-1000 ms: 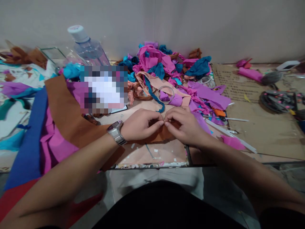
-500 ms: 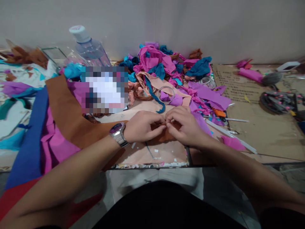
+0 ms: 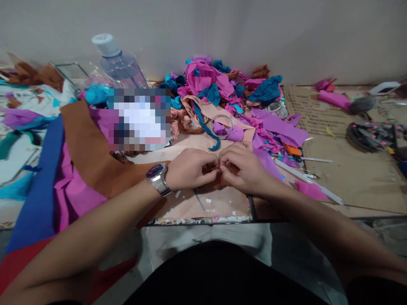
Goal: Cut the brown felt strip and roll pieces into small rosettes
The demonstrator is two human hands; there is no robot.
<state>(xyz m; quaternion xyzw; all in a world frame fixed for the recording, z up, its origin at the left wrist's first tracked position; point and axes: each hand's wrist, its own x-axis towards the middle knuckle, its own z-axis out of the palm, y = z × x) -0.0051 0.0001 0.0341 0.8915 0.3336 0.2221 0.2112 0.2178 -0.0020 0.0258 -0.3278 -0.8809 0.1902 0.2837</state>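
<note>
My left hand (image 3: 194,169), with a metal watch (image 3: 157,177) on its wrist, is closed in a pinch near the table's front edge. Opposite it, my right hand (image 3: 243,169) is closed too, and the fingertips of both meet. Between them they grip the edge of a brown crepe paper strip (image 3: 95,163), which curves in from the left and passes under my left hand. Part of the strip shows bunched below my fingers; the pinched edge itself is hidden. A thin clear ring (image 3: 221,126) and a dark teal strip (image 3: 203,123) lie just beyond my hands.
Crumpled pink, purple and teal paper (image 3: 210,80) is heaped at the back. A capped clear bottle (image 3: 122,67) stands behind a blurred-out patch. Blue (image 3: 41,182) and pink paper (image 3: 79,190) hang at left. White sticks (image 3: 308,182) and cardboard (image 3: 352,178) lie at right.
My fingers have shifted slightly against each other, and the brown paper below them looks more bunched. Everything else has stayed in place.
</note>
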